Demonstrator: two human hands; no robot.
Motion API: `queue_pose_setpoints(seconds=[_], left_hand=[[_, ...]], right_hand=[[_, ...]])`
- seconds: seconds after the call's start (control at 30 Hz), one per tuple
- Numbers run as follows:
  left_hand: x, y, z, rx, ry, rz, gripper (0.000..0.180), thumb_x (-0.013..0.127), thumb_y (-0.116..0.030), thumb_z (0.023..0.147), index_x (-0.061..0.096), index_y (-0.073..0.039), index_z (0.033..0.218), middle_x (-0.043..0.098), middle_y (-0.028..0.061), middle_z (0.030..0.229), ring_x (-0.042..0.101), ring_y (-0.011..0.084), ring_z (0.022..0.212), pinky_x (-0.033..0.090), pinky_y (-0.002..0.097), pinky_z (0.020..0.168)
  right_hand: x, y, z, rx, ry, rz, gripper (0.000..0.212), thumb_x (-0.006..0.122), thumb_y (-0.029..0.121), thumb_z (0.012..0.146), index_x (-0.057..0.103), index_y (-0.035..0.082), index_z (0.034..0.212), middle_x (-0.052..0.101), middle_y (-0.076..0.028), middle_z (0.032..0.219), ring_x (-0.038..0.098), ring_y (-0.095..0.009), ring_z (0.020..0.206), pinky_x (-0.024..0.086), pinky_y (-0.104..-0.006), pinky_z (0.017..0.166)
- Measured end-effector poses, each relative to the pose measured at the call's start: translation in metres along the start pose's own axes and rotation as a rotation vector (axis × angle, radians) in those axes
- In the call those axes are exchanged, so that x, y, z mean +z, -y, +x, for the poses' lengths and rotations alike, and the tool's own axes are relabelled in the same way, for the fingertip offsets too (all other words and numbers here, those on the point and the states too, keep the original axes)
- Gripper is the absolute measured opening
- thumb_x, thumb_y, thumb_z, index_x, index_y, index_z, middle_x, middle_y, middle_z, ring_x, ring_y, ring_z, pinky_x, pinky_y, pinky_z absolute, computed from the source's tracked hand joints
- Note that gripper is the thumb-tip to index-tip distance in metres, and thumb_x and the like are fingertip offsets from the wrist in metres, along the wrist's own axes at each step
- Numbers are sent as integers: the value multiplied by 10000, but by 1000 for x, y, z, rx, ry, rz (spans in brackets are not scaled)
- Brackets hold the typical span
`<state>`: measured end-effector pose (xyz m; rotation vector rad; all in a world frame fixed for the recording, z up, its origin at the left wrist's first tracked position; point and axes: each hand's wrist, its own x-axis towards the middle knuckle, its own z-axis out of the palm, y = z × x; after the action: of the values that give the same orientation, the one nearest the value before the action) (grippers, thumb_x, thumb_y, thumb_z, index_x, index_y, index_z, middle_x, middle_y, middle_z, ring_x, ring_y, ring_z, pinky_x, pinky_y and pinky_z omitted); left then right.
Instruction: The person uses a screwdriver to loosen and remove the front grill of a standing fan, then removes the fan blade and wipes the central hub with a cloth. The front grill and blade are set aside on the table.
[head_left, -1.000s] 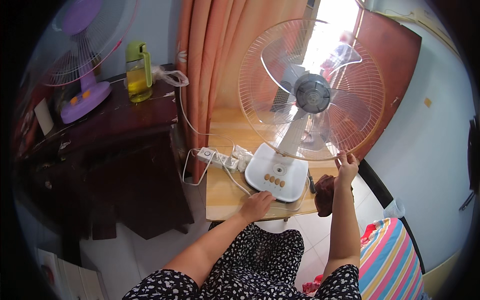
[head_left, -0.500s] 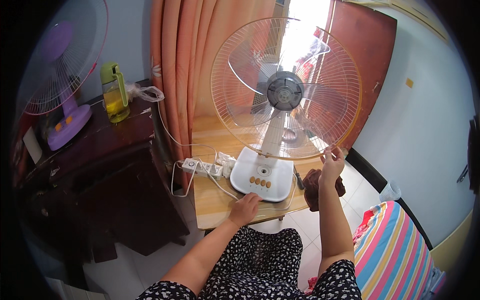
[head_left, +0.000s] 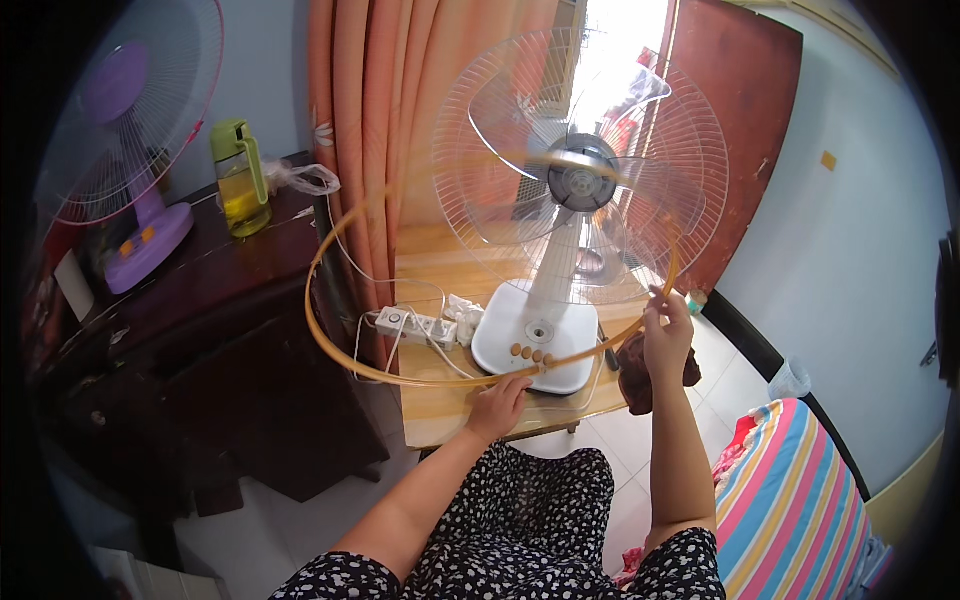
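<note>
Amber ring (head_left: 410, 382) tilts before fan (head_left: 556, 258); right hand (head_left: 668, 335) pinches it; left hand (head_left: 497, 407) at front edge of white base (head_left: 502, 322), grip indeterminable.

My main obstacle is the amber ring (head_left: 430, 383): from the right hand (head_left: 668, 335) it runs low across the front of the fan base (head_left: 500, 325), blocking a straight reach. The left hand (head_left: 498, 405) fills the near edge. I could pass over the table's (head_left: 432, 428) front-left corner; farther back, power strip (head_left: 414, 327) and crumpled white plastic (head_left: 463, 318) obstruct. Brown bundle (head_left: 636, 385) crowds the right wrist. Rear grille (head_left: 716, 160) walls off the back.
</note>
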<state>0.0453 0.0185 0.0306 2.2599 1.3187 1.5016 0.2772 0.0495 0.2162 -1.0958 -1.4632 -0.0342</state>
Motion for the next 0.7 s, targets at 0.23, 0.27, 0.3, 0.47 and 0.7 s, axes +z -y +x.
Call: queue_pose_setpoints(seconds=[0.23,0.27,0.3,0.47,0.7], left_hand=[[0,0,1,86,7,75,344,587,-155,843,558,-116,1183,594,63,1086,611,272,915,503,399,772],[-5,0,-2,112,19,138,352,600,-163,835,567,-118,1183,592,53,1092,595,257,949,481,398,812],[-8,-4,-2,145,31,190,361,612,-171,828,575,-120,1183,590,44,1098,579,243,983,458,398,852],[-19,-3,-16,212,126,475,281,629,-182,812,627,-141,1090,581,-3,1109,506,180,1086,352,419,970],[-65,-14,-54,332,200,554,188,624,-171,790,651,-203,973,585,-57,1052,502,149,1111,271,465,1052]], right_hand=[[-44,8,-45,117,2,-13,233,534,-10,853,620,-7,1070,549,-79,908,591,-178,844,516,-292,739],[-46,2,-50,100,-2,-31,239,531,-15,849,618,-7,1071,548,-79,909,588,-175,857,517,-290,744],[-54,4,-55,133,-9,-9,259,532,-25,839,612,-2,1084,542,-79,916,578,-173,876,511,-290,745],[-92,9,-86,144,-7,-25,265,536,-7,852,602,4,1109,524,-56,916,562,-145,848,504,-258,690],[-134,1,-134,506,78,306,307,539,24,880,553,-44,1179,529,-91,994,608,-148,806,542,-276,706]])
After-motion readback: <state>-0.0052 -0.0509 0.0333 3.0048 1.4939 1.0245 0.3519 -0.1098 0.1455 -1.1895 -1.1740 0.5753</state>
